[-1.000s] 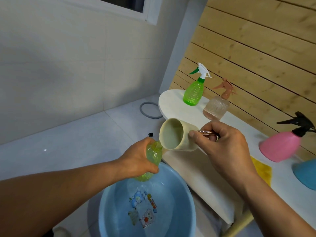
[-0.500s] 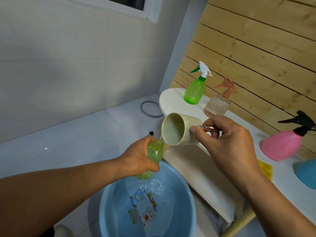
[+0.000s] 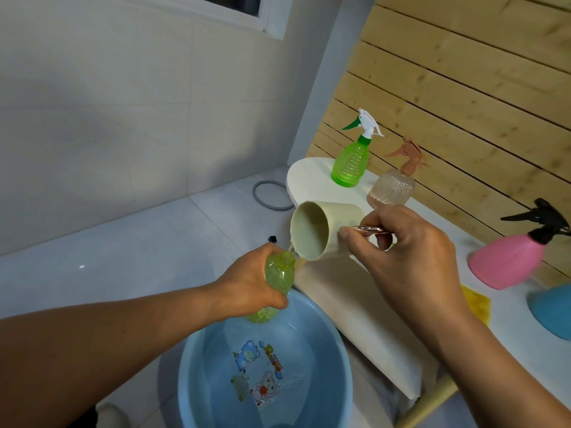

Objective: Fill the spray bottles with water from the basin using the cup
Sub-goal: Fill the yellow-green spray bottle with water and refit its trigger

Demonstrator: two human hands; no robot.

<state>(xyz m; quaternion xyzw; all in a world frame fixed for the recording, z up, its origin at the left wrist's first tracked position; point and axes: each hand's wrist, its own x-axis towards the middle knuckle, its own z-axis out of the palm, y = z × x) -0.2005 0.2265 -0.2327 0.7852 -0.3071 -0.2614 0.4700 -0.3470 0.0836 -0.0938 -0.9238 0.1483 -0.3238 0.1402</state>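
The bottle (image 3: 276, 274) hangs over the basin (image 3: 197, 381), the cup (image 3: 321, 230) just right.

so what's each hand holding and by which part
Left hand grips the open green bottle round its body; right hand holds the cup by its handle.

the left hand (image 3: 251, 285) covers most of the open green bottle (image 3: 275, 273); the blue bottle (image 3: 553, 310) is cut by the right edge; the pink bottle (image 3: 506, 262) looks blurred.

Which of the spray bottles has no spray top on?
The green bottle held in the left hand over the basin; the others keep their triggers.
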